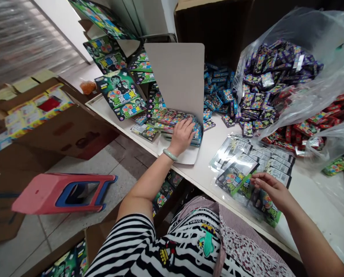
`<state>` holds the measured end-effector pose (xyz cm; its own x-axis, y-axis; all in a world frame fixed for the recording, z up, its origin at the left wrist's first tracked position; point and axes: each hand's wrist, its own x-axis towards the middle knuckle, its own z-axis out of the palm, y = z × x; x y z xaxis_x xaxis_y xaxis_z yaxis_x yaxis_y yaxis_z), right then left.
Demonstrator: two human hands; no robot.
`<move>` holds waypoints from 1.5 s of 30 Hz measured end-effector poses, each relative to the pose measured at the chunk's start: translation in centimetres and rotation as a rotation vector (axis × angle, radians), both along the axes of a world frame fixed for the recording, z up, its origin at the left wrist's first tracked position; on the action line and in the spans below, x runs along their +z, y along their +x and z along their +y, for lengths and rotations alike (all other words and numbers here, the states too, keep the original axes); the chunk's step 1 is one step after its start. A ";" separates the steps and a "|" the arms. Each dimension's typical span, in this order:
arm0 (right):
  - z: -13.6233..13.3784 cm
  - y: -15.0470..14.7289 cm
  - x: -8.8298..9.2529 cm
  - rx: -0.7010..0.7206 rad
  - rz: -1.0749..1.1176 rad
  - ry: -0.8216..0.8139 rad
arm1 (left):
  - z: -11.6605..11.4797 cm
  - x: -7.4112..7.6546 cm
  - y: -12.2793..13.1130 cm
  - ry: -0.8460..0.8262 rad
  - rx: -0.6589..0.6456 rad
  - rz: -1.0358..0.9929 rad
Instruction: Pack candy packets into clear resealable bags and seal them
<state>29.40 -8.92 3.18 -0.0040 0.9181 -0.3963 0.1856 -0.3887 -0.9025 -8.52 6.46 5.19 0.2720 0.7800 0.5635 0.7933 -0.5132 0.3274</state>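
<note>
Fingers of the left hand press flat, uncurled, on candy packs lining the half-filled card; right hand, loosely open, touches clear sleeves; many loose packs remain on the tabletop.

A bare strip of white table runs between the left hand, resting on small packets on a folded card tray, and the right hand on a fan of clear sleeves. Far right, bulging plastic bags of packets block the way. Far left, stacked green display cards crowd the corner.
</note>
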 end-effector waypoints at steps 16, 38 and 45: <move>3.4 4.0 -1.5 0.359 -1.103 0.115 | -9.0 -7.9 19.3 -0.663 -0.584 0.447; 1.3 2.8 7.7 -0.142 -0.483 0.372 | -9.6 1.0 19.2 -0.787 -0.598 -0.531; 1.2 3.1 5.5 0.225 0.242 0.148 | -8.0 1.5 16.9 -0.290 -0.662 -0.180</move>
<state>32.46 -7.70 8.66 -0.2903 0.9308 -0.2223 0.0262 -0.2245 -0.9741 8.38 -1.53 6.66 0.6594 0.6097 0.4399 0.2699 -0.7381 0.6184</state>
